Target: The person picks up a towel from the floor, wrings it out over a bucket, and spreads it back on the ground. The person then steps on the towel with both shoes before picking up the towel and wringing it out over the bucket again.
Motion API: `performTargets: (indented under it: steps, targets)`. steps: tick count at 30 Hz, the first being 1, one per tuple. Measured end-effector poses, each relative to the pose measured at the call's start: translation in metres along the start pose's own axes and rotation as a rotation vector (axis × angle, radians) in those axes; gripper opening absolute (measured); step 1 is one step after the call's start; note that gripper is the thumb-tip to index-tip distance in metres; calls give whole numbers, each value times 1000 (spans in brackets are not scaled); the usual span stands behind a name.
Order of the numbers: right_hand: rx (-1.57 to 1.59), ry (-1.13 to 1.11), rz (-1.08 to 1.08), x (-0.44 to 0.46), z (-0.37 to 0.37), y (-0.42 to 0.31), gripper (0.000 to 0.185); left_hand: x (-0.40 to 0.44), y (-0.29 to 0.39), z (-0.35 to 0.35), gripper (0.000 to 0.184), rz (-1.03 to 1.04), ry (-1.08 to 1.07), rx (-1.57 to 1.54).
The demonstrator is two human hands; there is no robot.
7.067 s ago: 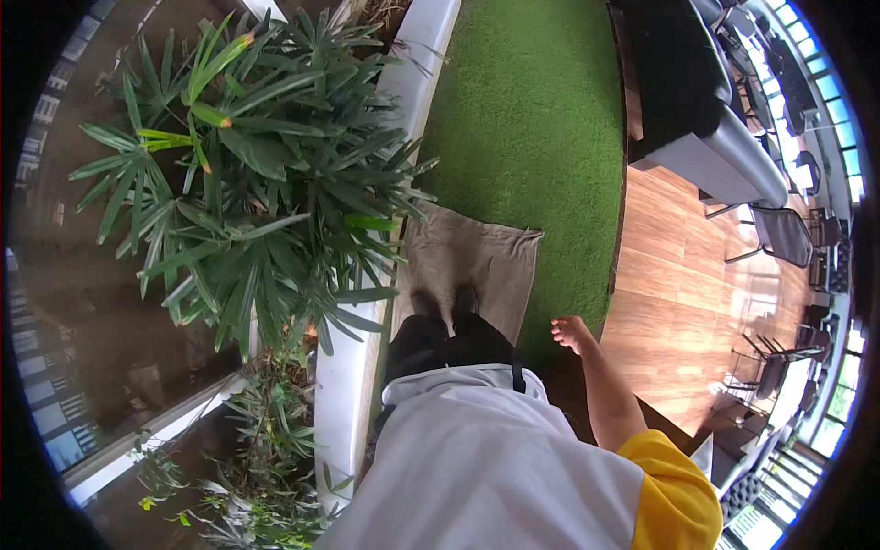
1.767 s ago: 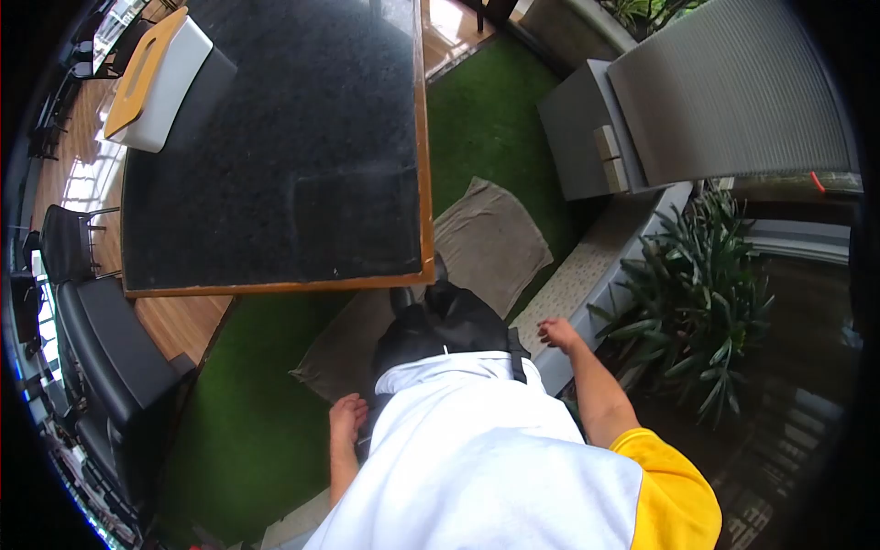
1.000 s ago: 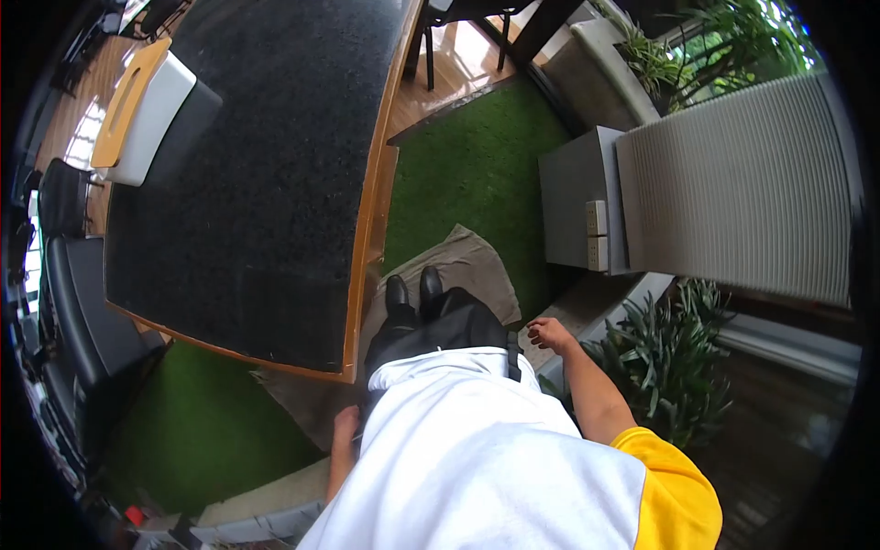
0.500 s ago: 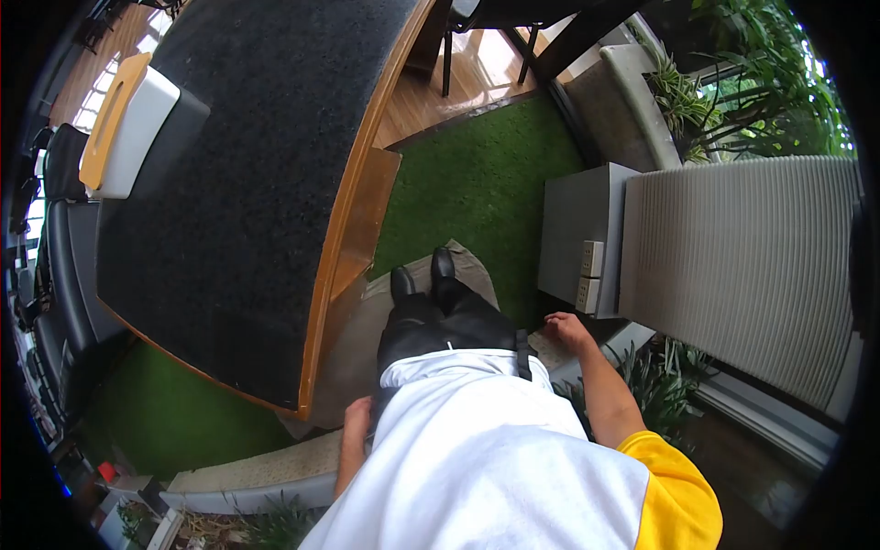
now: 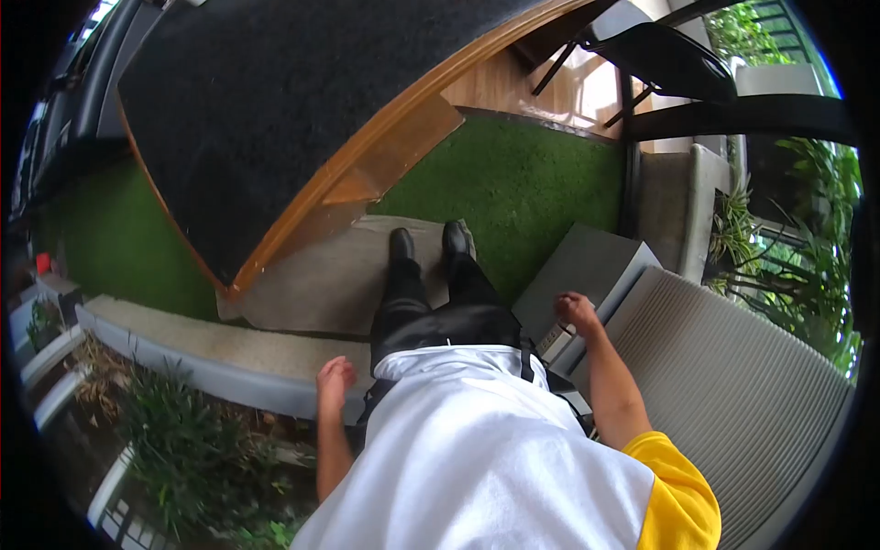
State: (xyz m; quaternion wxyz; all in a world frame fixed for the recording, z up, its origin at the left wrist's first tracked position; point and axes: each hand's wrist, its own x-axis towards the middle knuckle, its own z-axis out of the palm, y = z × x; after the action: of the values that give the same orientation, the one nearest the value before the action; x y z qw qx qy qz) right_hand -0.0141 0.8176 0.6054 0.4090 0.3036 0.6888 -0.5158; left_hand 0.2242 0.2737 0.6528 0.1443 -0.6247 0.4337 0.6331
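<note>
My left hand (image 5: 336, 378) hangs beside my hip, above the pale ledge. Its fingers are loosely bent, a little apart, and hold nothing I can see. On the other side, my right hand (image 5: 577, 313) is raised in front of the grey cabinet (image 5: 579, 273), with its fingers loosely curled and no object visible in them. I cannot tell whether it touches the cabinet. My black shoes (image 5: 401, 245) stand on a beige mat (image 5: 307, 280) laid over green artificial turf (image 5: 513, 183).
A large dark-topped table (image 5: 266, 101) with a wooden edge stands ahead to my left. A black chair (image 5: 665, 62) is beyond it. A ribbed grey panel (image 5: 724, 394) is at my right. A low ledge (image 5: 211, 353) borders a bed of plants (image 5: 174, 431) at my left.
My view has turned to the right, so the white-and-orange box on the table has left the picture and the chair shows more. My left hand has risen slightly away from my hip.
</note>
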Motion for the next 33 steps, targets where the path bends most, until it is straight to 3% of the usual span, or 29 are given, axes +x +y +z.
performTargets:
  steps: [5, 8, 9, 12, 16, 17, 20, 23, 26, 27, 30, 33]
  targets:
    - [-79, -47, -40, 8, 2, -2, 28, -15, -54, 18, 23, -69, -77, 14]
    - [-285, -149, -4, 3, 10, 6, 29, -7, -81, 8, 23, 31, -20, 15]
    - [-377, -176, -103, 1, 13, 11, 29, -23, -76, 10, 25, 37, 13, -111]
    - [-426, -330, 21, 27, 15, 11, 30, -60, -77, 6, 25, 81, 145, -288]
    - [-931, -370, -301, 112, -5, 9, 26, -71, -131, -9, 23, 77, 198, -397]
    - [-771, -145, -123, 71, 32, -36, 24, -71, -143, -14, 23, 77, 186, -405]
    - [-609, -201, -117, 50, 74, -75, 21, -68, -148, -28, 21, 45, 236, -447]
    - [-1398, -328, -6, 82, 98, -73, 20, -67, -136, -48, 21, 76, 282, -502]
    - [-1259, -485, -131, 84, 126, -64, 19, -67, -130, -67, 22, 102, 318, -577]
    - [-1517, -563, -136, 89, 144, -68, 16, -70, -126, -72, 22, 95, 326, -599]
    - [-1099, -291, 115, 93, 188, -87, 14, -70, -138, -81, 24, 80, 361, -676]
    - [-1429, -608, -136, 125, 217, -104, 12, -67, -147, -95, 26, 90, 409, -741]
